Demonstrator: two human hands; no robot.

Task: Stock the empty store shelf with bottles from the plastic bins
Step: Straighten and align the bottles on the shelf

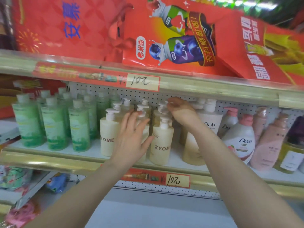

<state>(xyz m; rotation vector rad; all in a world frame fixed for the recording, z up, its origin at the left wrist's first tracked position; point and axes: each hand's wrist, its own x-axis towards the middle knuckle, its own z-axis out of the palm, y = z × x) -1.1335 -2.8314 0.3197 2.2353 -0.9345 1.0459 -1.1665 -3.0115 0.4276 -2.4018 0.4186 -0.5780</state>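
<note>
Cream ZYOME pump bottles [160, 145] stand in rows in the middle of the shelf [49, 159]. My left hand [131, 137] lies with spread, straight fingers against a cream bottle in the front row, which it mostly hides. Further back, my right hand [179, 111] reaches over the rows, and its curled fingers pinch the white pump head of a rear cream bottle [162, 106]. Green pump bottles [54, 124] fill the shelf's left part.
An Olay bottle [209, 119], Dove bottles [240, 140] and pink bottles [266, 145] stand to the right. Red gift boxes [164, 33] sit on the upper shelf, whose front edge hangs low above the pumps. A bare white lower shelf [156, 211] lies below. Packaged goods [16, 178] fill the lower left.
</note>
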